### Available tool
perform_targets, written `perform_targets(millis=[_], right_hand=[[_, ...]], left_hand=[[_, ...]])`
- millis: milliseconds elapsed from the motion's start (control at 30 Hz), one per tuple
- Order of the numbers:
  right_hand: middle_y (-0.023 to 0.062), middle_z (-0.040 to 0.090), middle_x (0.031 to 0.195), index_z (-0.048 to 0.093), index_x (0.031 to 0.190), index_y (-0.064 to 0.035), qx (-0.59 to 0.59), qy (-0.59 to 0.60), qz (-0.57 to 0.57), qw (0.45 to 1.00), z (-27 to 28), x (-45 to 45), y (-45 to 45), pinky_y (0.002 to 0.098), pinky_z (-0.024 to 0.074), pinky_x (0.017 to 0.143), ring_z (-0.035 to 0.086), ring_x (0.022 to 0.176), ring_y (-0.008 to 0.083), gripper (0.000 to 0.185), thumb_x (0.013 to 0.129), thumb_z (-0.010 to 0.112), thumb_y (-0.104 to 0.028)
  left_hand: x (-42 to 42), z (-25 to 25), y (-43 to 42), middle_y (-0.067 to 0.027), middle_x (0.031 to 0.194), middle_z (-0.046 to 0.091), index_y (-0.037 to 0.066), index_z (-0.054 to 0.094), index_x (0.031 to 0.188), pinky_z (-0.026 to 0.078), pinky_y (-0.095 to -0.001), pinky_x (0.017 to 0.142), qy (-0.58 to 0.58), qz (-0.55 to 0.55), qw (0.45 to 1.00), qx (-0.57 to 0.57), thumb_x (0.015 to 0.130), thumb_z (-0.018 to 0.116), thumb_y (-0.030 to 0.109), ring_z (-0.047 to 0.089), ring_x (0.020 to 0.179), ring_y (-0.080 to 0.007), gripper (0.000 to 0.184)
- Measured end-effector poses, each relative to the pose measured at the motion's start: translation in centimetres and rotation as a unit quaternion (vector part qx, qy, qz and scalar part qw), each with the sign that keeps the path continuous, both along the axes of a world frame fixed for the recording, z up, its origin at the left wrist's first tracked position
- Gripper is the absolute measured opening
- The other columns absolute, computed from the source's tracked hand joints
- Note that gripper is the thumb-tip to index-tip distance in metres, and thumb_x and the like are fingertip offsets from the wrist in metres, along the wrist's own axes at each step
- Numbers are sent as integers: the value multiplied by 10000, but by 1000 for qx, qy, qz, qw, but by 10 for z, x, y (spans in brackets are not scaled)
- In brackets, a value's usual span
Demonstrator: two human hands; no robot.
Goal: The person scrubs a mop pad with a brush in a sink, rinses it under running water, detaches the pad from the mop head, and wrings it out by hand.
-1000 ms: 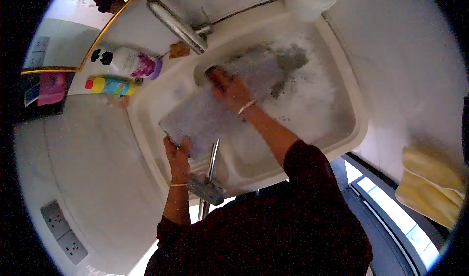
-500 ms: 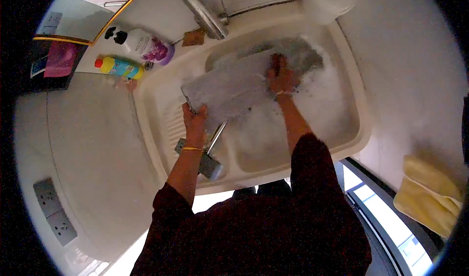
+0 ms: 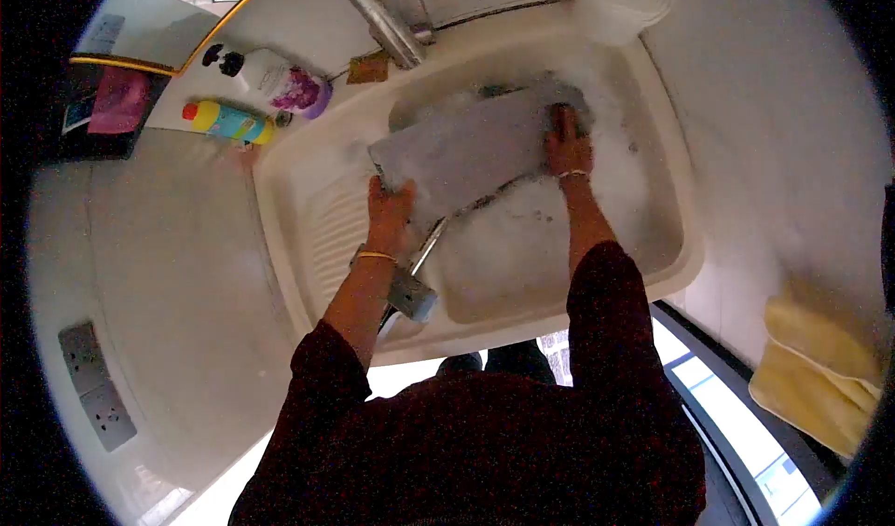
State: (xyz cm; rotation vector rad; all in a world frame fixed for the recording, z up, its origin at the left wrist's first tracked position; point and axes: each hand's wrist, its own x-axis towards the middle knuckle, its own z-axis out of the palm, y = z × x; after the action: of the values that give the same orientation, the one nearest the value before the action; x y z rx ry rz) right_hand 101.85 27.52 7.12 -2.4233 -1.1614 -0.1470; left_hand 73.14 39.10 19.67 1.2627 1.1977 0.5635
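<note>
Left hand grips the grey panel's edge, open basin nearside.

Illumination is dim over the sink; glare clips to white below it; speckle noise covers the dark clothing; fisheye distortion bends the edges

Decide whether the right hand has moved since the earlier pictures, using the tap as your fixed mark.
Yes. The right hand has moved rightward, farther from the tap and nearer the right rim of the sink.
</note>
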Motion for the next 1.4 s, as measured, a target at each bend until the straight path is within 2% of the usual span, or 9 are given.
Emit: perform_targets(millis=[133, 300, 533, 767, 833, 967, 1200, 1333, 1400], right_hand=[[204, 512, 1057, 261, 1319, -280, -152, 218, -213, 940, 4, 14, 42, 430, 462, 671, 548, 821, 364, 613, 769, 492, -423], [257, 498, 1022, 354, 1274, -230, 160, 49, 117, 979, 74, -107, 69, 453, 446, 707, 501, 840, 397, 572, 745, 540, -345], [160, 486, 1156, 375, 1268, -185, 174, 208, 376, 886, 112, -129, 45, 418, 402, 828, 478, 933, 376, 530, 773, 546, -267], [129, 453, 1211, 341, 1285, -171, -86, -83, 26, 993, -3, 24, 33, 447, 423, 798, 425, 1118, 309, 452, 865, 370, -333], [118, 431, 1231, 308, 1306, -183, -172, -102, -4, 980, -12, 13, 48, 479, 429, 773, 403, 1148, 299, 461, 871, 356, -325], [131, 445, 1205, 322, 1299, -196, -87, 164, 83, 979, 72, -86, 82, 446, 425, 797, 464, 1011, 347, 585, 768, 483, -384], [148, 490, 1134, 408, 1238, -216, 125, 190, 272, 935, 143, -187, 48, 444, 441, 770, 503, 896, 371, 521, 739, 531, -302], [197, 521, 1044, 367, 1273, -219, 110, 108, 169, 974, 99, -106, 22, 456, 436, 715, 508, 806, 381, 553, 750, 540, -266], [205, 512, 1083, 335, 1296, -218, 72, 97, 21, 992, 48, -42, -11, 448, 437, 693, 504, 768, 375, 562, 771, 514, -311]], left_hand=[[-4, -12, 14, -68, 940, 511, 107, 383, 1018, 435, -337, 678, -17, 36, 996, -76, 733, 609, 130, 487, 846, -199, 365], [-3, 8, -9, -71, 970, 500, 105, 313, 1091, 443, -333, 698, -87, 8, 991, -105, 750, 602, 122, 481, 883, -208, 447], [-12, -13, -6, -91, 1024, 512, 76, 345, 1126, 457, -320, 765, -114, -8, 986, -119, 806, 535, 72, 504, 911, -202, 373], [-15, -26, -9, -97, 1060, 495, 51, 349, 1110, 435, -335, 796, -21, -134, 983, 125, 830, 513, 113, 500, 940, -228, 330], [-6, -6, -13, -98, 1105, 468, 48, 334, 1118, 426, -340, 817, -17, -77, 996, -29, 850, 491, 148, 486, 980, -226, 326], [4, 17, -19, -94, 1137, 460, 53, 358, 1123, 405, -366, 868, -100, -17, 988, -119, 866, 468, 302, 469, 1029, -240, 375], [-1, 3, 0, -85, 1074, 517, 101, 449, 1107, 415, -406, 869, -406, 60, 849, -334, 853, 446, 449, 502, 988, -268, 431], [-2, -25, 10, -67, 1010, 523, 96, 464, 1044, 442, -427, 787, -88, 36, 978, -184, 840, 498, 180, 514, 918, -259, 223], [-12, -45, 8, -66, 1042, 515, 89, 456, 1071, 440, -435, 788, -125, -47, 990, -55, 833, 513, 173, 502, 950, -259, 259]])
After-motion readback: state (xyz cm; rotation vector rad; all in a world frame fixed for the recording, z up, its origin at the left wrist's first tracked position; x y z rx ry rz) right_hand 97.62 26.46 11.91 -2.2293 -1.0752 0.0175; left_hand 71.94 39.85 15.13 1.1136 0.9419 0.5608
